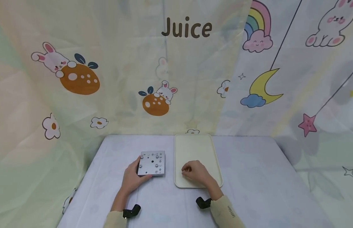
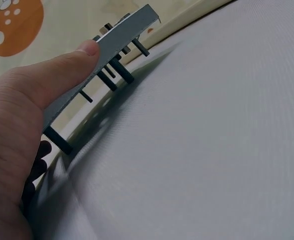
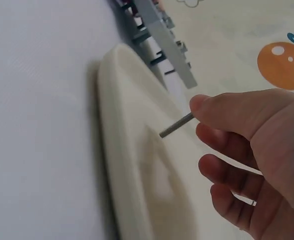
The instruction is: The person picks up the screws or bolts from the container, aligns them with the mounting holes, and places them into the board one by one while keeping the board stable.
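Left hand (image 1: 133, 179) gripping metal plate (image 1: 151, 163), tilted up off the bench (image 1: 250, 177) on its screws. Right hand (image 1: 197, 172) pinching a thin pin (image 3: 176, 125) above cream tray (image 1: 193, 148).

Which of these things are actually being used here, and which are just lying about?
In use:
metal plate with screws through it, held by the left hand
thin metal pin, pinched by the right hand
cream tray, under the right hand

Just there:
cartoon curtain behind
table cover
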`<state>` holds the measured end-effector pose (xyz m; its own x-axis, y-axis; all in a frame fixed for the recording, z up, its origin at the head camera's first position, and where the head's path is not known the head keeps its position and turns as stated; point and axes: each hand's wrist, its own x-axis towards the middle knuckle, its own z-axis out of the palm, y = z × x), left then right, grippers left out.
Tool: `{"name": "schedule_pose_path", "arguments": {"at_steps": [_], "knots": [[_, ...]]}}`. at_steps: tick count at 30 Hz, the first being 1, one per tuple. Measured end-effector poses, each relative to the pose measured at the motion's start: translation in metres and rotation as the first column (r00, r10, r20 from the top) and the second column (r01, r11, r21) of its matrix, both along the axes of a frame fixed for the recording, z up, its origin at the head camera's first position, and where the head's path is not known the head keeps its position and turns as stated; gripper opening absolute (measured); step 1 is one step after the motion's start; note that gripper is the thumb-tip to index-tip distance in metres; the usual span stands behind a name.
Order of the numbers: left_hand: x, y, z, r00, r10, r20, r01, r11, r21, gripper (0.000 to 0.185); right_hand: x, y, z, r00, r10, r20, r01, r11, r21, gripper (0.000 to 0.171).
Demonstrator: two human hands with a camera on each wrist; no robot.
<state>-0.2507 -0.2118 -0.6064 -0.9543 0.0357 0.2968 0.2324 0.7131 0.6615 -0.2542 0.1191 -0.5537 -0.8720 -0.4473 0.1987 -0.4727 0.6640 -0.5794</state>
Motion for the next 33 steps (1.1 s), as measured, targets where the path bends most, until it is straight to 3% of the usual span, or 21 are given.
{"name": "schedule_pose_path", "arguments": {"at_steps": [5, 13, 25, 33], "knots": [[0.001, -0.003, -0.003, 1.000, 0.004, -0.010, -0.004, 1.000, -0.011, 0.116, -0.012, -0.026, 0.011, 0.999, 0.036, -0.007, -0.036, 0.993, -0.111, 0.004], [0.000, -0.001, -0.001, 1.000, -0.004, 0.014, 0.004, 1.000, -0.010, 0.117, -0.023, -0.072, 0.031, 0.998, 0.042, 0.054, -0.031, 0.980, -0.195, 0.005], [-0.002, -0.005, 0.002, 1.000, -0.013, -0.004, 0.013, 1.000, -0.002, 0.114, -0.027, -0.131, 0.039, 0.987, 0.155, 0.049, -0.142, 0.970, -0.199, 0.003], [-0.002, -0.005, 0.002, 1.000, -0.019, -0.022, 0.018, 1.000, -0.008, 0.111, -0.023, -0.148, 0.035, 0.978, 0.202, 0.051, -0.189, 0.963, -0.190, 0.004]]}}
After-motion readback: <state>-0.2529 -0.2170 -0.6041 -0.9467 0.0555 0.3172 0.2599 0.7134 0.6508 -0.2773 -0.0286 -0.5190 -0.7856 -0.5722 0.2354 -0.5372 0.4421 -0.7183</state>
